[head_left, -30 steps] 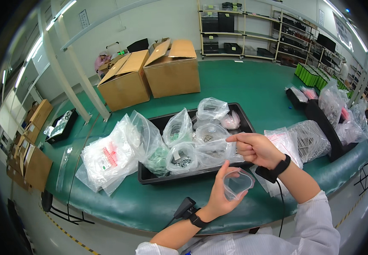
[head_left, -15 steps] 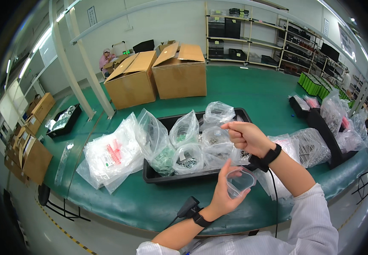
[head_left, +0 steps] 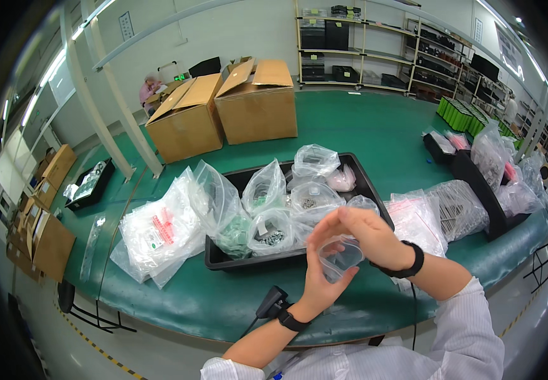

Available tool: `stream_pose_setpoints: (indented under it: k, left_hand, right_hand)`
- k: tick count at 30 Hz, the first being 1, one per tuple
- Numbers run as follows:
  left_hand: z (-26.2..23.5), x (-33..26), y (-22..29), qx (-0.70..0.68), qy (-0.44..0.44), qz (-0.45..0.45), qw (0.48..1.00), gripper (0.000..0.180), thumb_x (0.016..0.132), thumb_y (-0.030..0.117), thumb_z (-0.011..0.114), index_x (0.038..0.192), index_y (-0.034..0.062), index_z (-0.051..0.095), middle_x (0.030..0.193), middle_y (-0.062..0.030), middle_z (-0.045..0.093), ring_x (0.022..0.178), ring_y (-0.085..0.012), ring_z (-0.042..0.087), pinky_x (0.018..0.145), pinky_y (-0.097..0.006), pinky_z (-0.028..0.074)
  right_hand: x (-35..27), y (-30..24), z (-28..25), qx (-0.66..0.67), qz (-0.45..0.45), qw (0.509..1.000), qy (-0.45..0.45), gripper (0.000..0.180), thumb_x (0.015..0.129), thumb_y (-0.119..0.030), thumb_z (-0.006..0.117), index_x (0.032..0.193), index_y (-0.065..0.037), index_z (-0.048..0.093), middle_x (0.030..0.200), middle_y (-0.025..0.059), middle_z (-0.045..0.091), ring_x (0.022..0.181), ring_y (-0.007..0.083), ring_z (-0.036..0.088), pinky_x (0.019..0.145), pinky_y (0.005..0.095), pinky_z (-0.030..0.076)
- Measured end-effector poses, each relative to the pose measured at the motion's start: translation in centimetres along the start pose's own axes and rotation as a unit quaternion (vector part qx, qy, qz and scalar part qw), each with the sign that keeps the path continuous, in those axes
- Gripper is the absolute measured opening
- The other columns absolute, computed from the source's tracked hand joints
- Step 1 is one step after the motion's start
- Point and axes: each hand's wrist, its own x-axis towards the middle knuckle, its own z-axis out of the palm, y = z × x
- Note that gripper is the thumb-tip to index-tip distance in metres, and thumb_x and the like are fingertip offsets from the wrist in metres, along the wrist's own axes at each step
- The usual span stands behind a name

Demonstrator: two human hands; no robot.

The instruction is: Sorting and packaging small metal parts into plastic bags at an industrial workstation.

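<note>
One clear plastic cup [head_left: 342, 261] in head view, gripped in the left hand [head_left: 322, 286], thumb and fingers wrapped round its side, held over the green table [head_left: 198, 307] near the front right part of the black tray [head_left: 248, 263]. Right hand [head_left: 378, 239] is curved over the cup's mouth, can't tell if its fingers pinch anything. Tray holds open clear bags, one [head_left: 270, 232] with small metal parts; white plastic bags [head_left: 160, 237] lie left of it.

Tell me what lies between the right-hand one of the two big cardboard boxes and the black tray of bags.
Nothing but a bare strip of green tabletop separates that cardboard box from the black tray, as the head view shows.
</note>
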Motion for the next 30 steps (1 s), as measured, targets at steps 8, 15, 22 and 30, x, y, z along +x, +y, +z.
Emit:
stream_pose_setpoints:
  k: [8, 15, 22, 30]
  left_hand:
    - [-0.1, 0.2, 0.4, -0.038, 0.0, -0.003, 0.999, 0.099, 0.079, 0.004, 0.075, 0.152, 0.0032, 0.009, 0.13, -0.0166, 0.048, 0.111, -0.0242, 0.053, 0.103, -0.041, 0.04]
    - [-0.3, 0.3, 0.6, -0.019, -0.005, -0.009, 1.0, 0.096, 0.082, 0.008, 0.075, 0.152, 0.0019, 0.009, 0.13, -0.0176, 0.048, 0.112, -0.0234, 0.053, 0.103, -0.041, 0.04]
    - [-0.4, 0.2, 1.2, -0.039, -0.01, -0.027, 0.999, 0.095, 0.083, 0.009, 0.074, 0.152, 0.002, 0.01, 0.13, -0.0173, 0.049, 0.113, -0.0236, 0.053, 0.104, -0.041, 0.039]
    - [-0.3, 0.6, 0.6, -0.047, 0.024, -0.021, 0.998, 0.093, 0.081, 0.008, 0.075, 0.151, 0.0001, 0.014, 0.127, -0.0164, 0.05, 0.11, -0.0235, 0.054, 0.101, -0.039, 0.041]
  right_hand:
    - [12.1, -3.0, -9.0, -0.327, -0.137, 0.921, 0.159, 0.023, 0.093, -0.016, 0.06, 0.103, 0.003, 0.068, 0.096, 0.0094, 0.071, 0.088, 0.015, 0.065, 0.08, 0.0283, 0.051]
    - [19.0, 9.0, -13.5, -0.577, -0.049, 0.814, 0.046, 0.026, 0.086, -0.026, 0.061, 0.093, -0.003, 0.071, 0.09, 0.0212, 0.069, 0.084, 0.0368, 0.066, 0.077, 0.0437, 0.05]
    - [19.9, 9.4, -15.8, -0.664, 0.032, 0.746, -0.027, 0.035, 0.079, -0.023, 0.061, 0.112, -0.01, 0.068, 0.101, 0.0193, 0.07, 0.094, 0.0378, 0.065, 0.084, 0.0439, 0.051]
    - [8.3, -6.0, -10.8, -0.685, -0.061, 0.724, 0.052, 0.015, 0.073, -0.015, 0.068, 0.078, -0.001, 0.07, 0.071, 0.0181, 0.066, 0.064, 0.0319, 0.064, 0.061, 0.0375, 0.05]
